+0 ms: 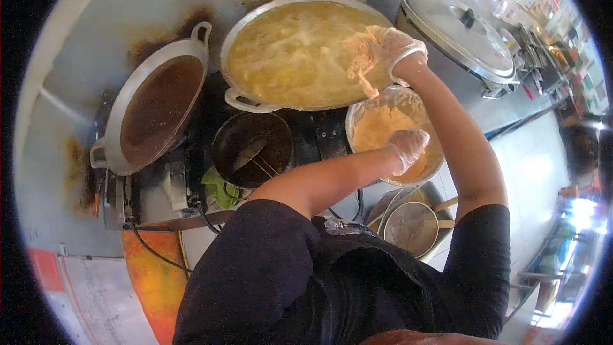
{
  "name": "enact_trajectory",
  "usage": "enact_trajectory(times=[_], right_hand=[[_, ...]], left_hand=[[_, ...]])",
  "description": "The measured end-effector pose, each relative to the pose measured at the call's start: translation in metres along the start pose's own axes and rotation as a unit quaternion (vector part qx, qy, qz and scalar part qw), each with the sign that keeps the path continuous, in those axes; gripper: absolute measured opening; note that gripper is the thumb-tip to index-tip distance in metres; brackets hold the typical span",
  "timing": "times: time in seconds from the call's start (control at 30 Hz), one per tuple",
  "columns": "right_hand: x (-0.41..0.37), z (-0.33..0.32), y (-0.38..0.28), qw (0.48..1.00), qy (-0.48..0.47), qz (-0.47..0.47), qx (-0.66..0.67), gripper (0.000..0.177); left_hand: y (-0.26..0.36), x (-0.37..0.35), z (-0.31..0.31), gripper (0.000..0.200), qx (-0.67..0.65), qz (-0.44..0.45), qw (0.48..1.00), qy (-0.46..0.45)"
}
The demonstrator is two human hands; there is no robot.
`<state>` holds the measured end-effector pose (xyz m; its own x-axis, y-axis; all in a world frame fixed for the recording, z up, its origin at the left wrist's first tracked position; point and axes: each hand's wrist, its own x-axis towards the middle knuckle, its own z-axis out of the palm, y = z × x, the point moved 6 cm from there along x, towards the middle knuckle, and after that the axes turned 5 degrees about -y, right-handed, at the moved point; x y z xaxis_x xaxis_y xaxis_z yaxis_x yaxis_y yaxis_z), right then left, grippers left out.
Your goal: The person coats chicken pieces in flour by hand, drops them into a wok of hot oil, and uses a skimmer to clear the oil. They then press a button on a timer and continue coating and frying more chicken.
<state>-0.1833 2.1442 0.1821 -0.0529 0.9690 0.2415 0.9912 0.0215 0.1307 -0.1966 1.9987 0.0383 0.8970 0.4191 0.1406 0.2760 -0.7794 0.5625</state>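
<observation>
My right hand [399, 52], in a clear plastic glove, is closed round a breaded orange piece [364, 57] over the right side of a big wok of bubbling yellow oil [287, 57]. The piece hangs down near the wok's rim. My left hand [410, 148], also gloved, is over a round bowl of orange coating [383, 126] just below the wok. Its fingers are bunched at the coating, and anything in them is hidden.
A wok of dark liquid [159, 112] stands at the left. Below the big wok is a black pan [252, 147] with a strainer. A lidded pot [460, 29] sits at the right, and sieves [412, 229] lie near my body. A green cloth [220, 188] is by the stove edge.
</observation>
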Motion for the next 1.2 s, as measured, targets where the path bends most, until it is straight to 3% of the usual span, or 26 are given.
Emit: enact_trajectory(times=[0.03,0.2,0.23,0.27,0.3,0.4,0.47,0.53,0.63,0.67,0.8,0.83,0.87,0.93,0.97,1.0,1.07,1.13,1.2], right_hand=[[-0.002,0.007,-0.01,0.993,-0.081,0.005,-0.09,0.04],[0.01,0.045,-0.004,0.97,-0.187,-0.058,-0.142,0.036],[0.009,0.045,0.001,0.967,-0.203,-0.062,-0.139,0.036],[0.009,0.047,0.006,0.964,-0.22,-0.065,-0.136,0.036],[0.002,0.025,0.004,0.944,-0.277,-0.022,-0.177,0.038],[-0.002,-0.032,0.022,0.918,-0.315,0.065,-0.232,0.039],[0.006,-0.066,0.038,0.971,-0.145,-0.021,-0.191,0.041],[0.004,-0.093,0.074,0.992,0.006,-0.036,-0.118,0.042],[-0.022,-0.147,0.103,0.999,0.014,-0.025,-0.035,0.044],[-0.036,-0.161,0.104,1.0,0.029,-0.001,-0.009,0.043],[-0.109,-0.161,0.104,0.995,0.065,0.06,0.051,0.038],[-0.123,-0.15,0.105,0.994,0.068,0.064,0.055,0.036],[-0.138,-0.137,0.103,0.988,0.041,0.096,0.109,0.032],[-0.168,-0.119,0.092,0.973,-0.023,0.151,0.172,0.029],[-0.181,-0.098,0.09,0.998,-0.033,0.018,0.053,0.027],[-0.197,-0.082,0.088,0.999,-0.01,0.007,0.048,0.026],[-0.224,-0.067,0.082,0.986,0.018,0.088,0.143,0.024],[-0.244,-0.063,0.069,0.976,-0.002,0.137,0.17,0.025],[-0.271,-0.032,0.075,0.939,0.022,0.278,0.199,0.024]], left_hand=[[0.009,-0.003,-0.006,0.012,0.02,0.015,1.0,0.007],[0.038,0.001,-0.001,0.016,-0.009,0.052,0.996,0.079],[0.038,0.009,0.003,0.018,0.041,-0.004,0.999,0.021],[0.04,0.013,0.0,0.018,0.058,0.005,0.998,0.01],[0.039,0.019,-0.004,0.018,0.076,0.016,0.997,0.001],[0.041,0.034,-0.023,0.017,0.096,0.05,0.993,-0.037],[0.043,0.032,-0.053,0.014,0.073,0.063,0.993,-0.066],[0.05,0.033,-0.091,0.015,0.067,0.065,0.993,-0.069],[0.053,0.037,-0.154,0.02,0.116,0.1,0.988,-0.004],[0.045,0.037,-0.177,0.023,0.019,0.065,0.998,-0.013],[-0.003,0.047,-0.249,0.034,-0.056,-0.029,0.997,0.043],[-0.013,0.038,-0.263,0.035,-0.221,-0.113,0.967,0.053],[-0.028,0.046,-0.278,0.037,0.03,-0.057,0.997,0.03],[-0.064,0.049,-0.3,0.037,0.066,-0.072,0.994,0.038],[-0.09,0.05,-0.309,0.036,0.004,-0.102,0.993,0.052],[-0.116,0.05,-0.319,0.035,-0.057,-0.131,0.987,0.07],[-0.156,0.042,-0.341,0.038,0.09,-0.136,0.984,0.07],[-0.158,0.013,-0.354,0.04,0.223,-0.188,0.956,0.041],[-0.193,-0.002,-0.372,0.041,0.286,-0.249,0.925,0.021]])
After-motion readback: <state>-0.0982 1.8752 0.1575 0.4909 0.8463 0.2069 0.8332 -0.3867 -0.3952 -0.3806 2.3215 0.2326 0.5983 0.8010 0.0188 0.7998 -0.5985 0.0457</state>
